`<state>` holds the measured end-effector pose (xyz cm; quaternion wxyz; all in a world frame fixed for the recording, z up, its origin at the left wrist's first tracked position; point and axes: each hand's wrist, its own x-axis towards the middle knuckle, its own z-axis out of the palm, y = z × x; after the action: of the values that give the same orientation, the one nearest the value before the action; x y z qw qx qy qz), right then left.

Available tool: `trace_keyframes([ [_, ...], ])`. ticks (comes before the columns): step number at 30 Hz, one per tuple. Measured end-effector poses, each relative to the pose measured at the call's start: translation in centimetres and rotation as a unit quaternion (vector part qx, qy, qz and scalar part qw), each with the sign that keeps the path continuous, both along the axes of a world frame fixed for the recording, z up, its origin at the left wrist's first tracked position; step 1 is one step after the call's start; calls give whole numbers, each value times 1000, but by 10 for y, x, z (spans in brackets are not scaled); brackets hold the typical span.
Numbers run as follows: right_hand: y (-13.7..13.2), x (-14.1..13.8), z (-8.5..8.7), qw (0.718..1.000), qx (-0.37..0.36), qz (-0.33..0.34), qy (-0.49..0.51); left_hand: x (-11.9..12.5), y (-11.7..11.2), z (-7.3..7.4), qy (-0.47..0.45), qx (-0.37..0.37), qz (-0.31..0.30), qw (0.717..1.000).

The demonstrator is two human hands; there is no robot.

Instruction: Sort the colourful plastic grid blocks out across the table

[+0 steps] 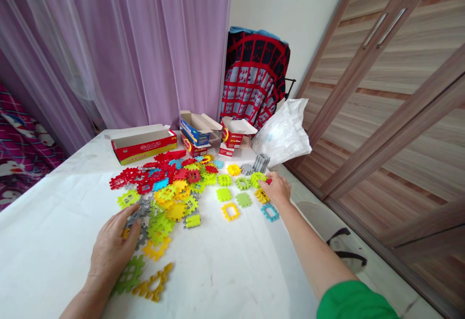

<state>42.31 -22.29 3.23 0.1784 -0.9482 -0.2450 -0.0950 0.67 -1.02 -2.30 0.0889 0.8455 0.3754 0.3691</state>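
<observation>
My left hand (115, 244) rests at the near left edge of a pile of interlocking plastic building tiles. Its thumb and fingers are apart over grey tiles (144, 207), and a bit of yellow shows between them. On the right, my right hand (279, 189) is closed, with a small red piece (269, 181) showing at its fingertips. Those fingertips are beside a lime-green tile (257, 179) and above a stack of yellow tiles (261, 196). A blue square frame tile (269, 212) lies just below. Part of what the right hand grips is hidden.
Sorted tiles, including a yellow frame (230, 211) and a grey stack (261, 162), lie on the white table (203, 270). Behind stand an open red box (145, 147), a blue box (195, 131), a smaller red box (232, 134) and a white plastic bag (285, 132). A wooden wardrobe (385, 96) is right.
</observation>
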Motion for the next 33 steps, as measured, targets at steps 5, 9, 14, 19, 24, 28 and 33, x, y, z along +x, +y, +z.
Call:
trace_keyframes([
  [5, 1, 0, -4, 1000, 7, -5, 4, 1, 0, 2, 13, -10, 7, 1000],
  [9, 1, -1, -5, 1000, 2, -3, 9, 1, -1, 5, 19, -16, 8, 1000],
  [14, -1, -1, -5, 1000, -3, 5, 17, 0, -2, 5, 20, -20, 13, 1000],
  [19, -2, -3, -4, 1000, -19, 17, 15, 1, -1, 3, 16, -19, 19, 1000],
  [24, -2, -3, -5, 999, -31, 16, 10, 1, -1, 1, 10, -18, 18, 1000],
  [28, -1, -2, -6, 999, -28, 16, 2, 0, -1, 1, 6, -20, 19, 1000],
  [33, -2, -2, -6, 999, -30, 19, -7, 0, -1, 1, 11, -21, 16, 1000],
])
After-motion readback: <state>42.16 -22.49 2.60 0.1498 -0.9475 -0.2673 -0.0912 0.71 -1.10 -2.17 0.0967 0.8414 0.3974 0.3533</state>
